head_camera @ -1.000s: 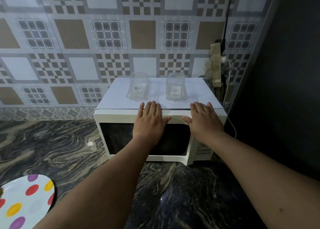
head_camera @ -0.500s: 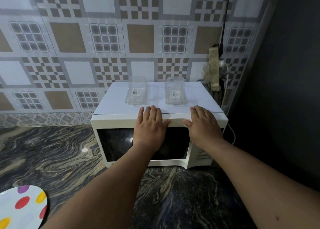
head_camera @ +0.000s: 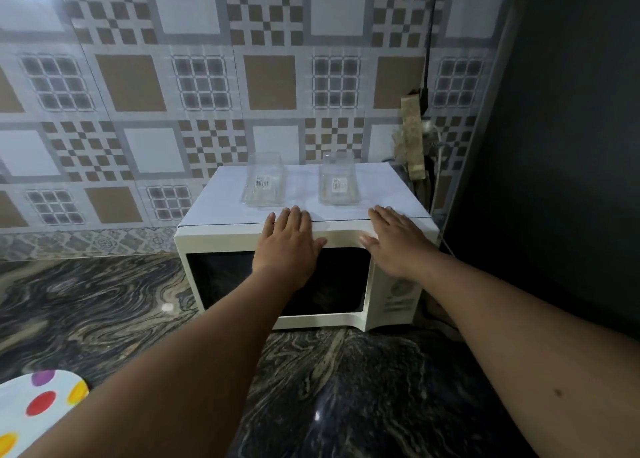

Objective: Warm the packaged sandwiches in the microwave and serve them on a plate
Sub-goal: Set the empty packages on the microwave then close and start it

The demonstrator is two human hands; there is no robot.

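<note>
While both clear sandwich packs sit on top of the microwave (head_camera: 242, 239), nothing looks warmed yet: left pack (head_camera: 265, 183) and right pack (head_camera: 338, 183) stand side by side on the white lid, a little apart, each with a barcode label facing the camera. Contents too faint to make out. Door (head_camera: 277, 284) closed, dark window, nothing seen inside.

Progress, judged: early stage. Still to do: open door, load packs, heat, take out, plate up. The plate (head_camera: 31, 409), white with coloured dots, lies on the dark marbled counter (head_camera: 346, 388) at bottom left, well apart from the oven, nothing seen on the part in view.

Hands: left hand (head_camera: 289, 246) lies flat over the top front edge of the door, fingers straight and close together, tips reaching onto the lid just in front of the left pack, not touching it. Right hand (head_camera: 394, 241) same pose at the right front corner, fingers straight, thumb out toward the left hand, tips near the right pack. Neither grips anything. Both forearms extended forward, palms down.

Control panel (head_camera: 398, 295) below the right wrist. Patterned tile wall (head_camera: 138, 94) behind.
</note>
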